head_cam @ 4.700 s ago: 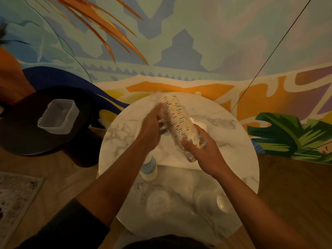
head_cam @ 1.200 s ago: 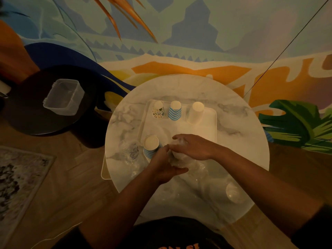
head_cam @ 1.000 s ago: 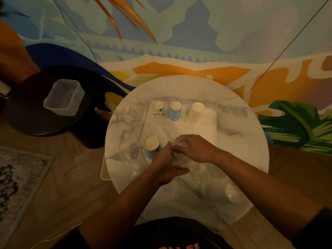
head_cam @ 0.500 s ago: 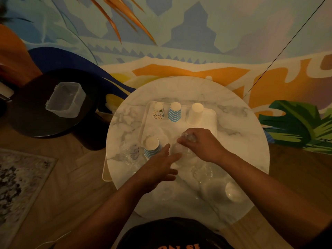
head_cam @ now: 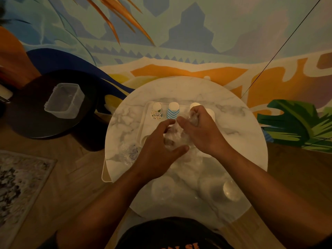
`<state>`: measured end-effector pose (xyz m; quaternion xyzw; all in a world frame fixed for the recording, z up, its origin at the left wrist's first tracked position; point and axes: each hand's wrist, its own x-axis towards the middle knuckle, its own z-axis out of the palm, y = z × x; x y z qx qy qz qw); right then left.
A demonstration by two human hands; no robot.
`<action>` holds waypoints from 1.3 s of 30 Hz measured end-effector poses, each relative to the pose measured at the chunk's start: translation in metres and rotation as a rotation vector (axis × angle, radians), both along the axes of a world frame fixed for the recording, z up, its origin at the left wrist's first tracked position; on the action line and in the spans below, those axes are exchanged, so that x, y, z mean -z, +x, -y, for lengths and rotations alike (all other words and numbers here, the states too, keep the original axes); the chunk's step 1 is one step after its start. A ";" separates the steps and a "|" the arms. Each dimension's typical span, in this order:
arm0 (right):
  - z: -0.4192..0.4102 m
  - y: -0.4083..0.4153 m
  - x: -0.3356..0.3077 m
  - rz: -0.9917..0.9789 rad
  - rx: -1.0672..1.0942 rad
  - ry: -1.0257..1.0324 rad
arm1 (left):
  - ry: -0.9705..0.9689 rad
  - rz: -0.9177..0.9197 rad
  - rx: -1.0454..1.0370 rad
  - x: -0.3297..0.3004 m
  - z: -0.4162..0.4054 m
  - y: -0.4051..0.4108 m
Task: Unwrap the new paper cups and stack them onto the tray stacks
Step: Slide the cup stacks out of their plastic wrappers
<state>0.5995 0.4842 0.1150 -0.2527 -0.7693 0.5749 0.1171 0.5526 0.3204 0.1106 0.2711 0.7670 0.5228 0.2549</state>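
A cup sleeve in clear plastic wrap is held above the white tray on the round marble table. My left hand curls round its lower part. My right hand pinches the bunched wrap at its far end. Along the tray's back stand a patterned cup stack, a blue zigzag stack and a white stack, the last partly behind my right hand. My left hand hides the nearer blue-striped stack.
Crumpled clear wrap lies on the table's left side. More plastic and a white cup lie at the near right. A clear plastic box sits on a black round side table to the left. A rug covers the floor.
Both hands have moved away from me with the wrapped sleeve, now over the tray. My right hand has risen toward the white stack; my left hand now covers the blue-striped stack.
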 end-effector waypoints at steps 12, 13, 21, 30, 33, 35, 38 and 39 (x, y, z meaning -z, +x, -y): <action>0.016 0.004 -0.012 0.076 -0.148 0.072 | -0.058 -0.160 -0.193 -0.008 0.037 -0.054; 0.022 0.001 -0.015 0.057 -0.180 0.097 | -0.068 -0.178 -0.182 -0.009 0.038 -0.058; 0.027 -0.031 -0.010 0.008 -0.076 0.145 | -0.124 -0.153 0.137 -0.019 0.060 -0.103; -0.030 -0.024 0.005 0.120 0.019 0.109 | -0.316 -0.214 0.241 -0.008 0.090 -0.162; -0.042 -0.012 0.008 0.194 0.045 0.089 | -0.375 -0.168 0.241 -0.001 0.099 -0.179; -0.048 -0.003 0.007 0.232 0.058 0.086 | -0.416 -0.134 0.224 0.006 0.105 -0.190; -0.053 0.009 0.008 0.277 0.080 0.093 | -0.496 -0.083 0.255 0.017 0.115 -0.205; -0.053 0.012 0.008 0.287 0.079 0.089 | -0.520 -0.095 0.281 0.020 0.116 -0.207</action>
